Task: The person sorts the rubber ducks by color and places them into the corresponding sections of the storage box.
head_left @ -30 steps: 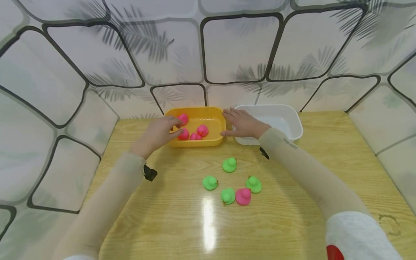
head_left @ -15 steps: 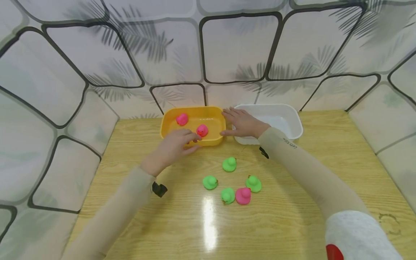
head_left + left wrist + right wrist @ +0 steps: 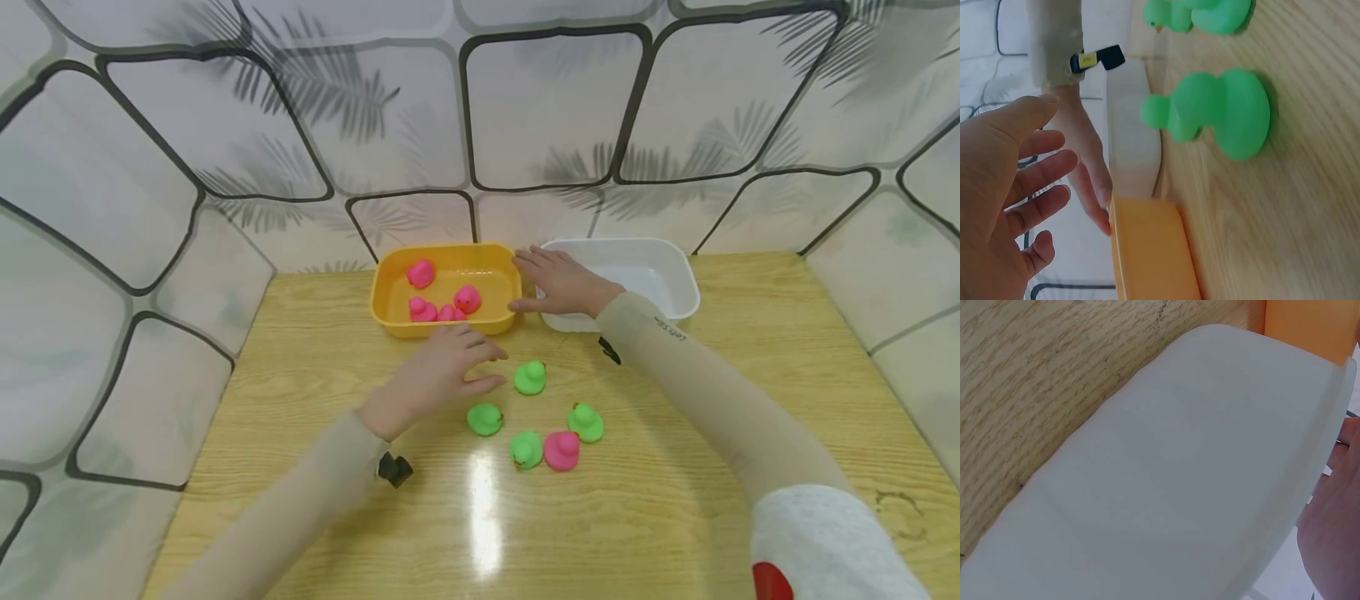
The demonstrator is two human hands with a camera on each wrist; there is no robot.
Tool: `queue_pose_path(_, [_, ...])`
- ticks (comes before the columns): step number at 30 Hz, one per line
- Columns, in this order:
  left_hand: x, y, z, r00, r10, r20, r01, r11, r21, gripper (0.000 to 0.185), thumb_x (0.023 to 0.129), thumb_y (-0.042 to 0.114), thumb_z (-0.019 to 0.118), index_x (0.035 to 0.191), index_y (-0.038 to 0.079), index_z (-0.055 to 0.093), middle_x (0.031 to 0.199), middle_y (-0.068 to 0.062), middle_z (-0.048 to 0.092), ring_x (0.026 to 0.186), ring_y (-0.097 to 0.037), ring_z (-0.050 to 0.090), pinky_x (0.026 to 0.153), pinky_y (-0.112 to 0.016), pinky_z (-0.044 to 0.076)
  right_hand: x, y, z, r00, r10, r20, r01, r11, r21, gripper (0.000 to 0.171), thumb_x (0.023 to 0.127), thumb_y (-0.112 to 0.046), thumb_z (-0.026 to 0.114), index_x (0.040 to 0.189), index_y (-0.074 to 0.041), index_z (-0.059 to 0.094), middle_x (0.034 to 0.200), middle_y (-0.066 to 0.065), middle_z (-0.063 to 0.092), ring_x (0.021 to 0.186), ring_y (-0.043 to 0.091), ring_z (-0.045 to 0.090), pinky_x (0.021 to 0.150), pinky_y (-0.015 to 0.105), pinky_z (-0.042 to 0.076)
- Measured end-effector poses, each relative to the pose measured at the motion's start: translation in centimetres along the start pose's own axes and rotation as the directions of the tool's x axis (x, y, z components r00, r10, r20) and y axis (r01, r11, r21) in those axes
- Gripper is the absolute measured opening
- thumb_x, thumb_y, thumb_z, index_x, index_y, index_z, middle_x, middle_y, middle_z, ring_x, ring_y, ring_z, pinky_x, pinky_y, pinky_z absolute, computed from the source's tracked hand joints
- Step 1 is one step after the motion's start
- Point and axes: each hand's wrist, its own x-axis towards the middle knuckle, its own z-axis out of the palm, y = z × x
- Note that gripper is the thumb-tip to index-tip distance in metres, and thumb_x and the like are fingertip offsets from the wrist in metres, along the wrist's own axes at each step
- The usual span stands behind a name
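Note:
My left hand (image 3: 442, 371) hovers in front of the yellow tub, holding nothing, fingers loosely bent and thumb apart. Its fingertips point toward a green rubber duck (image 3: 530, 377); another green duck (image 3: 485, 419) sits just below them. In the left wrist view the loose fingers (image 3: 1041, 209) are apart from the ducks. My right hand (image 3: 566, 283) lies flat over the gap between the tubs, fingertips at the right rim of the yellow tub (image 3: 480, 273) and palm over the left end of the white tub (image 3: 660, 279). Several pink ducks (image 3: 421, 273) sit inside the yellow tub.
On the wooden table (image 3: 337, 533), more green ducks (image 3: 586, 422) sit nearer the person, beside a pink duck (image 3: 562, 451). A patterned wall (image 3: 555, 108) rises right behind both tubs, and side panels (image 3: 97, 367) bound the table.
My left hand has drawn back out of the yellow tub, moving toward me and to the right, uncovering the pink ducks there. My right hand stays in place.

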Motion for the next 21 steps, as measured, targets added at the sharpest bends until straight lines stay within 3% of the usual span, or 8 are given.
queue_pose_path(4, [0.3,1.1,0.4,0.999,-0.001,0.04,0.002,1.0,-0.003,0.033,0.098,0.035,0.074,0.123,0.014,0.074,0.12,0.0,0.073,0.115,-0.023,0.061,0.098,-0.044,0.049,0.0,0.0,-0.1,1.0,-0.002,-0.001,0.002,1.0,0.001,0.096,0.101,-0.063,0.056,0.165,-0.001,0.02,0.172,0.019,0.018,0.159,0.04,0.01,0.127,0.056,0.009])
queue_pose_path(16, [1.0,2.5,1.8,0.999,0.04,0.028,-0.04,0.999,0.021,0.034,0.097,0.039,0.074,0.123,0.016,0.075,0.117,0.002,0.074,0.113,-0.021,0.062,0.095,-0.04,0.049,-0.1,-0.2,-0.3,1.0,0.005,0.01,-0.005,1.0,-0.009,0.095,0.101,-0.062,0.056,0.165,-0.001,0.021,0.172,0.019,0.018,0.159,0.04,0.009,0.127,0.055,0.009])
queue_pose_path(21, [1.5,3.3,2.7,0.997,0.049,0.06,-0.051,0.998,0.032,0.037,0.098,0.044,0.072,0.125,0.018,0.075,0.117,0.003,0.074,0.112,-0.019,0.063,0.092,-0.039,0.049,-0.1,-0.3,-0.3,1.0,0.003,0.011,-0.003,1.0,0.003,0.093,0.102,-0.06,0.056,0.165,-0.001,0.021,0.172,0.018,0.017,0.16,0.039,0.009,0.127,0.055,0.008])
